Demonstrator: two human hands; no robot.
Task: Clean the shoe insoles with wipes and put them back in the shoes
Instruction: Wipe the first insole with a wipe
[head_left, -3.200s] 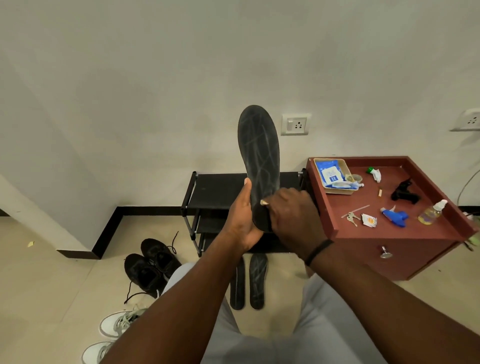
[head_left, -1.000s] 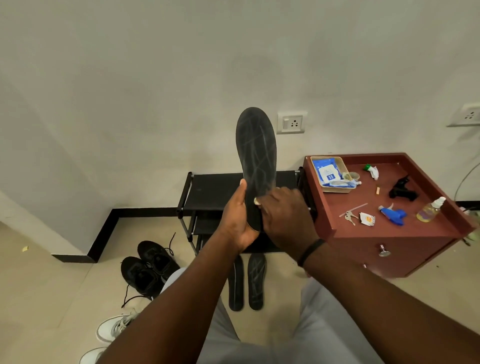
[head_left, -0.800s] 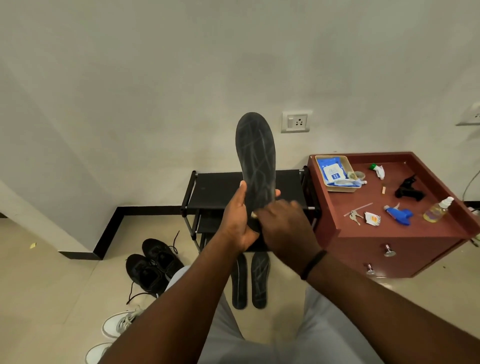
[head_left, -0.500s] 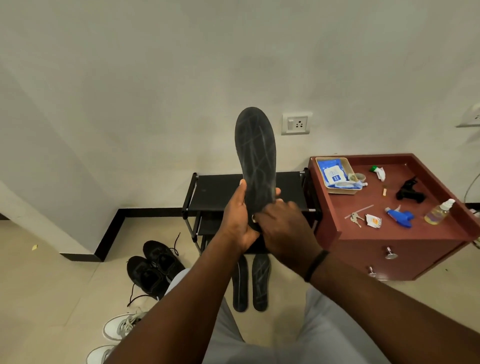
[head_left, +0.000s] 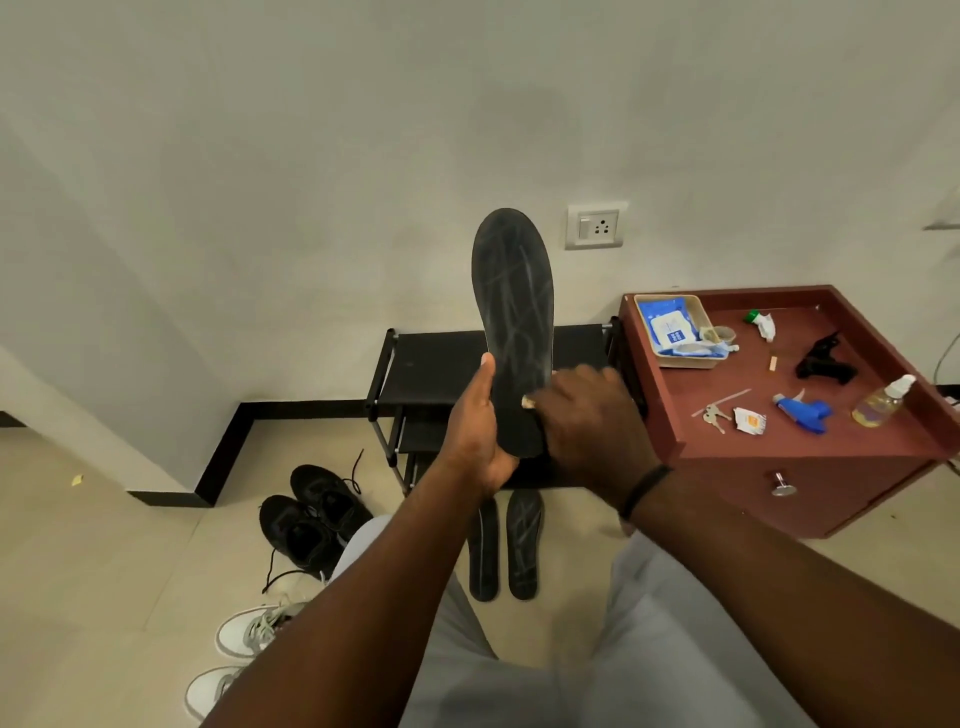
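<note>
The left hand (head_left: 475, 431) grips a dark insole (head_left: 514, 312) by its lower end, thumb along the left edge and fingers curled round behind, so that the insole stands upright with its rounded toe end well above the fingertips and pale streaks crossing its face. The right hand (head_left: 584, 421) lies over the insole's lower right part, just beside the left thumb, its fingers bent down onto the surface; a small pale scrap, seemingly a wipe (head_left: 528, 401), peeks out at the fingertips, and the fingers appear to press or pinch it against the insole, though the back of the hand hides how they close. A black band (head_left: 644, 488) circles the right wrist. Below both hands, two more insoles (head_left: 504, 545) lie side by side on the tiled floor (head_left: 104, 545), and behind the fingers stands a black shoe rack (head_left: 436, 369) against the wall (head_left: 311, 156). Down and to the left of the left hand sits a pair of black shoes (head_left: 311, 519) with loose laces, and nearer the lower edge a pair of white sneakers (head_left: 244, 654), partly hidden by the left forearm. To the right of the right hand is a red cabinet (head_left: 779, 457) whose top holds a tray (head_left: 698, 361) with a blue wipes packet (head_left: 667, 325), keys (head_left: 712, 415), a blue spray head (head_left: 802, 413), a black object (head_left: 826, 361) and a small spray bottle (head_left: 883, 402). A wall socket (head_left: 595, 227) is up and to the right of the insole's toe end.
</note>
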